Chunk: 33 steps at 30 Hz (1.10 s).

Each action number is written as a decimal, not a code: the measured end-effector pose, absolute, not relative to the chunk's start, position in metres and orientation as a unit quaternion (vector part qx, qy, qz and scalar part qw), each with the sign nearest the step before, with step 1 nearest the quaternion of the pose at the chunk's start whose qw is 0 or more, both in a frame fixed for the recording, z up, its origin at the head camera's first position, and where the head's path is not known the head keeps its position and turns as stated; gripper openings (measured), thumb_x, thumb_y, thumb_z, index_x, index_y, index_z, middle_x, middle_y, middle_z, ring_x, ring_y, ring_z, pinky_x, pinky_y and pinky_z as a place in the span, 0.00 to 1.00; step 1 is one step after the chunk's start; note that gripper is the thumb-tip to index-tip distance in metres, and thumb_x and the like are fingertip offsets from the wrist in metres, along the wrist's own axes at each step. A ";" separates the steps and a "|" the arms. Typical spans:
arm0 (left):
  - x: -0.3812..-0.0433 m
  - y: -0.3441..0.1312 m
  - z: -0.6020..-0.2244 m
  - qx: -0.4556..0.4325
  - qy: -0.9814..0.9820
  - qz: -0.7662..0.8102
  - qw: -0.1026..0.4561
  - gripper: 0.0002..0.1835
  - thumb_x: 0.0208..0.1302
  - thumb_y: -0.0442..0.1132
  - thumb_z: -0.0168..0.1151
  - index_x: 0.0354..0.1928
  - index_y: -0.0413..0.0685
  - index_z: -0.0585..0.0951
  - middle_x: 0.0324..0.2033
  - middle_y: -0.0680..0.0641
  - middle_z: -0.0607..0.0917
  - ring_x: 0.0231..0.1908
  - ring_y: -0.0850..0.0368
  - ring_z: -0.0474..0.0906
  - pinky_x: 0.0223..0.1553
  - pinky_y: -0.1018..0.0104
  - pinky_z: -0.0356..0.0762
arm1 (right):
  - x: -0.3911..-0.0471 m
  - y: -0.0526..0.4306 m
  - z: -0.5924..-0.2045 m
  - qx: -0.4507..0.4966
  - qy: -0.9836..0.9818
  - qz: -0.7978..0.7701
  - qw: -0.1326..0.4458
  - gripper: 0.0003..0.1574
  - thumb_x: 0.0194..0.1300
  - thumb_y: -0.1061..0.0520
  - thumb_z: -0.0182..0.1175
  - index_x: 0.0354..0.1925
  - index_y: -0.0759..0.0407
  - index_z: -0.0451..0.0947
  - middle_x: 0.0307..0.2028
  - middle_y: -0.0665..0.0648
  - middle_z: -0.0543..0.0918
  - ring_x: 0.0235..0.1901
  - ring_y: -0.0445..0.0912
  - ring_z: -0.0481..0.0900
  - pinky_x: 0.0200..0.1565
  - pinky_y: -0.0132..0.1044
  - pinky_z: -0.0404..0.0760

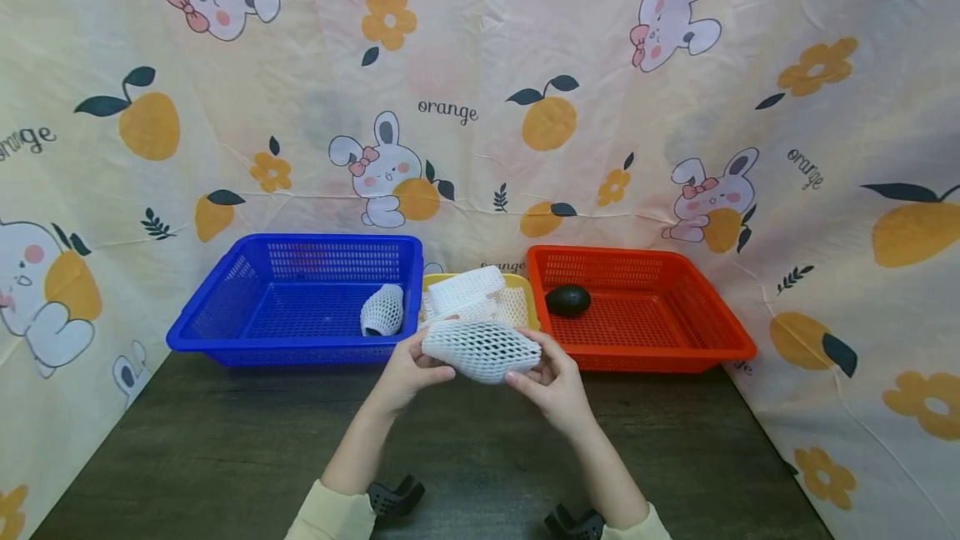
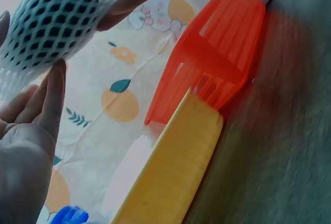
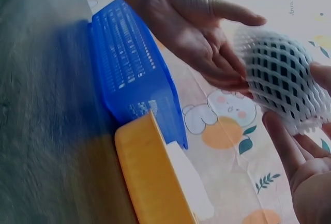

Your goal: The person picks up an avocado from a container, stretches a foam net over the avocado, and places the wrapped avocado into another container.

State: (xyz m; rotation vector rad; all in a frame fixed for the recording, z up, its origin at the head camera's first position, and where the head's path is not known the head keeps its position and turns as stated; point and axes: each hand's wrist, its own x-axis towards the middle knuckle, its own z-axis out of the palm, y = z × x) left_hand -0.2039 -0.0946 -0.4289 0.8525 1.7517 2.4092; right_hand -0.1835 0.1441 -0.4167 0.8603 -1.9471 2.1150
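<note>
Both hands hold up an avocado in a white foam net (image 1: 483, 350), its dark skin showing through the mesh in the wrist views. At one end is my left hand (image 1: 408, 369); its fingers touch the net (image 3: 289, 76) and its thumb extends along the near side. My right hand (image 1: 551, 382) grips the other end between thumb and fingers. Behind them, a yellow basket (image 1: 534, 307) contains white foam nets (image 1: 468, 290). A bare dark avocado (image 1: 567, 300) lies in the red basket (image 1: 637, 361), and a netted one (image 1: 383, 310) in the blue basket (image 1: 292, 350).
The three baskets stand in a row at the back of the dark table (image 1: 247, 448), with the yellow one between blue and red. A printed cloth (image 1: 480, 65) hangs directly behind them. Dark wrist mounts (image 1: 396, 496) sit at both sleeves.
</note>
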 end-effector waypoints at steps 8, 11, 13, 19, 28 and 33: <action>-0.199 -0.080 -0.437 0.256 0.512 0.819 0.036 0.26 0.51 0.33 0.74 0.53 0.53 0.77 0.48 0.52 0.80 0.47 0.59 0.75 0.48 0.66 0.73 | -0.175 0.131 -0.414 0.239 -0.629 0.732 0.105 0.35 0.54 0.77 0.62 0.60 0.73 0.65 0.52 0.63 0.74 0.46 0.47 0.79 0.45 0.38 0.79; -0.197 -0.075 -0.437 0.252 0.507 0.824 0.030 0.33 0.50 0.36 0.75 0.58 0.47 0.72 0.50 0.50 0.78 0.49 0.57 0.74 0.49 0.66 0.73 | -0.173 0.127 -0.415 0.232 -0.623 0.740 0.103 0.35 0.54 0.77 0.62 0.61 0.72 0.65 0.53 0.64 0.72 0.47 0.48 0.78 0.46 0.38 0.79; -0.196 -0.073 -0.437 0.253 0.511 0.821 0.023 0.38 0.49 0.39 0.76 0.61 0.42 0.67 0.52 0.48 0.76 0.50 0.57 0.74 0.50 0.66 0.73 | -0.172 0.124 -0.415 0.233 -0.620 0.742 0.103 0.36 0.54 0.76 0.63 0.61 0.71 0.65 0.54 0.66 0.72 0.48 0.48 0.78 0.47 0.39 0.78; -0.194 -0.068 -0.438 0.257 0.520 0.814 0.008 0.47 0.49 0.42 0.77 0.66 0.37 0.58 0.55 0.45 0.72 0.52 0.54 0.73 0.49 0.64 0.74 | -0.170 0.117 -0.419 0.241 -0.619 0.741 0.101 0.36 0.54 0.75 0.64 0.61 0.70 0.65 0.55 0.67 0.71 0.49 0.50 0.78 0.48 0.41 0.78; -0.190 -0.066 -0.437 0.224 0.518 0.825 -0.006 0.47 0.48 0.41 0.77 0.65 0.31 0.58 0.52 0.46 0.76 0.49 0.55 0.76 0.47 0.65 0.75 | -0.169 0.112 -0.421 0.219 -0.652 0.717 0.115 0.35 0.54 0.73 0.66 0.59 0.66 0.67 0.52 0.66 0.74 0.45 0.49 0.79 0.43 0.39 0.80; -0.188 -0.067 -0.437 0.201 0.507 0.838 -0.006 0.44 0.47 0.38 0.76 0.62 0.30 0.61 0.49 0.47 0.78 0.47 0.56 0.77 0.47 0.66 0.75 | -0.169 0.110 -0.420 0.224 -0.659 0.709 0.110 0.33 0.54 0.72 0.67 0.58 0.67 0.68 0.51 0.67 0.74 0.43 0.50 0.80 0.41 0.39 0.81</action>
